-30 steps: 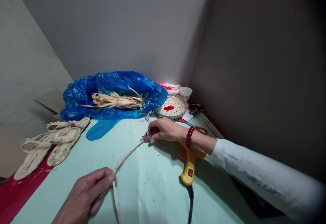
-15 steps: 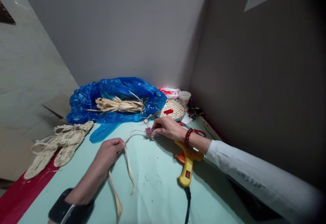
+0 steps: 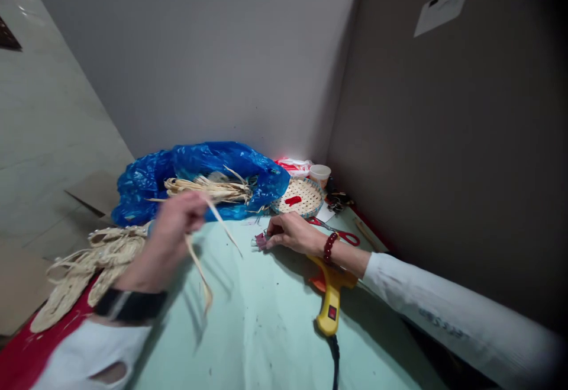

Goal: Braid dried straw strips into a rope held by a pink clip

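Note:
My left hand (image 3: 180, 221), blurred by motion, is closed on a pale fibre strip (image 3: 199, 266) in front of the blue bag; two ends of the strip hang down over the table. My right hand (image 3: 293, 231) pinches a small pinkish-purple piece (image 3: 261, 240) at the table's middle. Beneath my right wrist lies a yellow glue gun (image 3: 329, 304) with its cord running toward me. A bundle of pale fibre (image 3: 226, 189) rests in the open blue plastic bag (image 3: 213, 156).
Woven straw soles (image 3: 66, 286) lie at the left on a red strip. Behind my right hand stand a round woven basket (image 3: 313, 200) holding a red item, and a paper cup (image 3: 320, 174). Red-handled scissors (image 3: 348, 237) lie beside my right wrist. Grey walls rise behind.
My left hand has moved up and forward with the strip, away from the small purple piece. The strip no longer reaches toward that piece. My right hand keeps its pinch at nearly the same place.

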### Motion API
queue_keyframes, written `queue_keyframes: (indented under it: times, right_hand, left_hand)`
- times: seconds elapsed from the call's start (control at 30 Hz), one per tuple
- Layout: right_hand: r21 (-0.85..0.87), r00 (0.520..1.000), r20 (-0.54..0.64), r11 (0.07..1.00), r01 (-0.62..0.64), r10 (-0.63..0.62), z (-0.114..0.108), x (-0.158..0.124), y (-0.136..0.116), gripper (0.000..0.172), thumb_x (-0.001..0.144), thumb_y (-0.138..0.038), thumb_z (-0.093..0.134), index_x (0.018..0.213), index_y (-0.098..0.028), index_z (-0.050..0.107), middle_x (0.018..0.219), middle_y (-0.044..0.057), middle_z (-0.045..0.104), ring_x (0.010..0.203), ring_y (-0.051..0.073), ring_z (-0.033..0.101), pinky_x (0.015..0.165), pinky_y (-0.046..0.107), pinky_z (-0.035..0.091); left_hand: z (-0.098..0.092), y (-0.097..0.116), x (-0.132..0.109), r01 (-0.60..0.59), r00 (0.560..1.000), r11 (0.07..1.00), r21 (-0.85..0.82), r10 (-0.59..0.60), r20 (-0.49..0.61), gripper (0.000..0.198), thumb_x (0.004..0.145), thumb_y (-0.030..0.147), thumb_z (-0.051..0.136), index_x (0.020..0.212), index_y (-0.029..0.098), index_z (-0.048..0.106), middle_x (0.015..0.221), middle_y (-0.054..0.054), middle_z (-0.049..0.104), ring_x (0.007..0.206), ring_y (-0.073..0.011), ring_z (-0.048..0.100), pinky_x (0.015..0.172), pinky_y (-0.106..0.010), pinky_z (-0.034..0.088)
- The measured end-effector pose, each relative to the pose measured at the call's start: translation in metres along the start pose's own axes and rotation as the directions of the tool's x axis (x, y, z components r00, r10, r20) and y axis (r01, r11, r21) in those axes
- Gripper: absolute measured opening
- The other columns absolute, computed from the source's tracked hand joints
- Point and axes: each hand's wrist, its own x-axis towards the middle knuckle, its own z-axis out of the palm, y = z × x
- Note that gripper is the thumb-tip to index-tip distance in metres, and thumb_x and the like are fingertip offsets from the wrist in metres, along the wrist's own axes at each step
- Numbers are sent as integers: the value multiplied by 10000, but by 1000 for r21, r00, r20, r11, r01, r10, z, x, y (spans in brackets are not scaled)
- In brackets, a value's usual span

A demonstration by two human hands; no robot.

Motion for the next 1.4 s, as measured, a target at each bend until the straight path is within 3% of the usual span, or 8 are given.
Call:
queue_keyframes:
  times: [0.1,0.17,0.37,0.57,0.8,1.1,1.27,1.4]
  right_hand:
    - [0,1000,-5,1000,13,-13,-1,0,-2,149,755,-259,743,786,-122,693,708,23,678,649,125,572,579,206,347]
    - [3,1000,-6,1000,21,-21,-1,0,-2,150,755,-265,742,786,-127,691,706,17,671,652,123,568,583,206,346]
    - [9,999,13,999,37,-37,-2,1,-2,163,732,-265,762,774,-128,685,630,-14,607,596,107,515,545,199,318]
    - [12,997,42,998,68,-68,-3,2,2,168,724,-259,769,780,-122,690,666,0,633,612,109,529,560,198,333]
    - [10,994,58,995,95,-95,-2,2,5,156,728,-243,766,791,-119,695,692,12,655,633,116,544,571,202,341]
    - [0,993,75,996,93,-93,1,3,7,163,738,-241,762,812,-114,693,704,13,666,633,113,549,562,197,345]
    - [-25,992,94,996,89,-86,1,6,6,194,737,-259,765,852,-116,702,745,33,680,660,127,556,579,207,345]
    - [-48,989,124,995,89,-83,0,7,-1,155,773,-236,730,878,-125,703,752,36,680,655,125,553,584,214,331]
  left_hand:
    - [27,-40,-8,157,967,971,178,-188,173,193,644,235,683,547,139,547,405,90,339,356,-32,257,366,-168,143]
    - [32,-58,-15,192,935,949,251,-255,247,238,676,282,669,537,155,523,410,98,313,365,-36,232,383,-186,124]
    - [26,-68,-21,177,861,921,348,-316,399,254,745,357,615,604,183,495,477,98,297,425,-63,216,431,-232,124]
    - [31,-73,-19,134,841,890,435,-334,425,248,755,358,561,593,198,460,482,99,276,445,-80,204,452,-242,115]
    - [33,-77,-14,-30,842,847,531,-265,470,251,754,295,526,552,203,408,572,61,309,568,-119,285,539,-254,201]
    - [39,-78,-10,-140,847,752,644,-246,471,202,732,268,500,546,200,463,565,38,397,606,-158,361,565,-282,204]
    - [38,-78,-9,-142,843,740,657,-258,472,195,717,264,503,537,201,463,555,41,405,600,-159,369,562,-283,203]
    - [40,-80,-12,-72,861,763,642,-277,427,227,686,254,518,495,204,405,521,54,341,562,-134,304,540,-278,180]
